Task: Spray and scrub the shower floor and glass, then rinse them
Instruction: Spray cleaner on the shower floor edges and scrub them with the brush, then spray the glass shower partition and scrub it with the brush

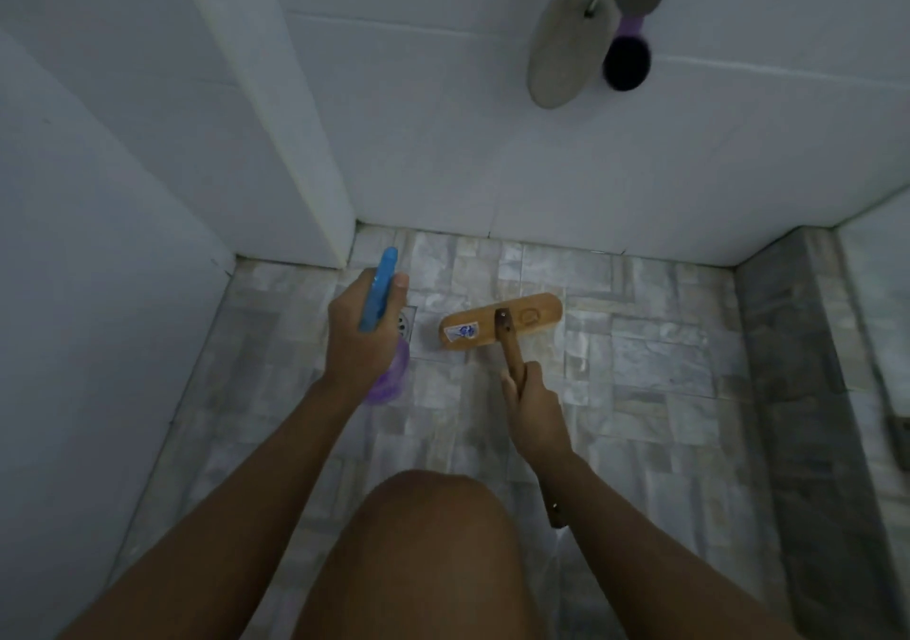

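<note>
My left hand [362, 339] grips a spray bottle [378, 290] with a blue trigger head and a purple body, its nozzle pointing toward the back corner of the shower floor [640, 368]. My right hand [534, 413] holds the wooden handle of a scrub brush [502, 327]. The brush's oblong wooden head lies flat on the grey stone tiles, just right of the floor drain [406, 320]. The glass panel [881, 295] shows only as a strip at the right edge.
White tiled walls [443, 147] close the stall at the back and left. A grey pumice-like pad [571, 44] and a purple-handled brush [628, 56] hang on the back wall, upper right. A dark raised kerb [797, 393] runs along the right. My knee [428, 541] fills the foreground.
</note>
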### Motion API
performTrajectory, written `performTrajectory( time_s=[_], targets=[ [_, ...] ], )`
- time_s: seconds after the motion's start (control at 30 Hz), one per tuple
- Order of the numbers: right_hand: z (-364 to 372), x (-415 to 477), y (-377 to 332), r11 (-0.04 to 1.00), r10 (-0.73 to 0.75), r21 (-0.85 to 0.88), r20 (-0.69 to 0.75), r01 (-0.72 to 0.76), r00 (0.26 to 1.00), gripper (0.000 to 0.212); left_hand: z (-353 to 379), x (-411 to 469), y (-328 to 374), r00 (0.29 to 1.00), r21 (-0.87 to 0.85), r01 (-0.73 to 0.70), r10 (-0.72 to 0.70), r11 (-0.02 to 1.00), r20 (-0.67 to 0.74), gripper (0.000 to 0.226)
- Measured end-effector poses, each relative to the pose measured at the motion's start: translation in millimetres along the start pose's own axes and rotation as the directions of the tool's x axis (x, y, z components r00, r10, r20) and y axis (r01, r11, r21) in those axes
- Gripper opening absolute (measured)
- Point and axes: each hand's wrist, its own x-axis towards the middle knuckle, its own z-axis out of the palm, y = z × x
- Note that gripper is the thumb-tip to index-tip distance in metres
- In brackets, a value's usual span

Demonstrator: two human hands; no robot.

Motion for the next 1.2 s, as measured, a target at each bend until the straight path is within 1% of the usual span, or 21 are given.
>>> performTrajectory(
  time_s=[0.07, 0.13, 0.2, 0.3, 0.37, 0.47, 0.53, 0.6, 0.8, 0.9, 1.0, 1.07, 1.1, 1.2],
  targets=[
    [-1.4, -2.8, 5.4, 0.997, 0.076, -0.018, 0.060, -0.075, 0.995, 0.020, 0.8, 7.2, 18.2, 1.000, 0.023, -0.027, 0.027, 0.999, 0.008, 0.028],
    [-10.9, -5.5, 4.0, 0.986, 0.166, -0.044, 0.121, -0.162, 0.979, 0.020, 3.3, 10.9, 37.7, 1.000, 0.020, 0.002, -0.002, 1.000, -0.001, 0.025],
    [-28.6, -15.5, -6.3, 0.983, 0.184, -0.023, 0.106, -0.182, 0.977, 0.021, 4.7, 10.4, 61.7, 0.999, 0.010, 0.035, -0.035, 0.999, -0.009, 0.024],
    [-77.0, -38.8, -40.5, 0.985, 0.129, 0.117, -0.016, -0.126, 0.992, 0.024, 4.1, 12.4, 110.6, 1.000, 0.014, -0.006, 0.006, 1.000, 0.015, 0.025],
    [-109.3, -52.3, -69.0, 0.976, 0.086, 0.210, -0.117, -0.060, 0.989, 0.023, 1.4, 13.7, 141.8, 0.999, 0.045, -0.023, 0.022, 0.999, 0.035, 0.023],
    [-172.4, -73.8, -117.3, 0.957, 0.088, 0.291, -0.256, -0.010, 0.963, 0.019, -6.6, 19.1, 204.7, 0.995, 0.057, -0.055, 0.050, 0.997, 0.087, 0.023],
    [-214.4, -94.5, -148.6, 0.944, 0.098, 0.331, -0.316, 0.013, 0.943, 0.018, -17.1, 24.4, 252.4, 0.992, 0.022, -0.048, 0.045, 0.999, 0.116, 0.026],
    [-252.0, -117.3, -180.8, 0.922, 0.098, 0.385, -0.361, 0.052, 0.927, 0.018, -31.5, 31.5, 302.0, 0.990, -0.023, -0.029, 0.032, 0.999, 0.140, 0.026],
    [-386.5, -209.8, -295.3, 0.835, 0.135, 0.526, -0.485, 0.165, 0.864, 0.019, -95.6, 59.1, 474.2, 0.965, -0.042, -0.141, 0.147, 0.989, 0.218, 0.025],
    [-458.1, -254.0, -350.0, 0.820, 0.129, 0.518, -0.581, 0.243, 0.804, 0.018, -124.1, 75.4, 554.8, 0.958, -0.059, -0.178, 0.187, 0.982, 0.215, 0.021],
    [-540.6, -304.0, -407.1, 0.823, 0.099, 0.468, -0.676, 0.322, 0.730, 0.012, -152.5, 90.7, 651.7, 0.949, -0.112, -0.209, 0.229, 0.971, 0.215, 0.028],
    [-597.7, -334.5, -442.7, 0.823, 0.061, 0.433, -0.711, 0.367, 0.701, 0.009, -167.3, 102.1, 723.1, 0.936, -0.160, -0.253, 0.283, 0.954, 0.209, 0.030],
    [-617.4, -345.7, -456.8, 0.820, 0.041, 0.425, -0.713, 0.384, 0.700, 0.012, -172.1, 105.4, 748.8, 0.928, -0.176, -0.278, 0.312, 0.944, 0.203, 0.030],
    [-705.7, -405.7, -513.4, 0.763, 0.022, 0.443, -0.747, 0.472, 0.665, 0.028, -199.4, 119.1, 863.2, 0.883, -0.251, -0.377, 0.428, 0.891, 0.193, 0.031]
  ],
)
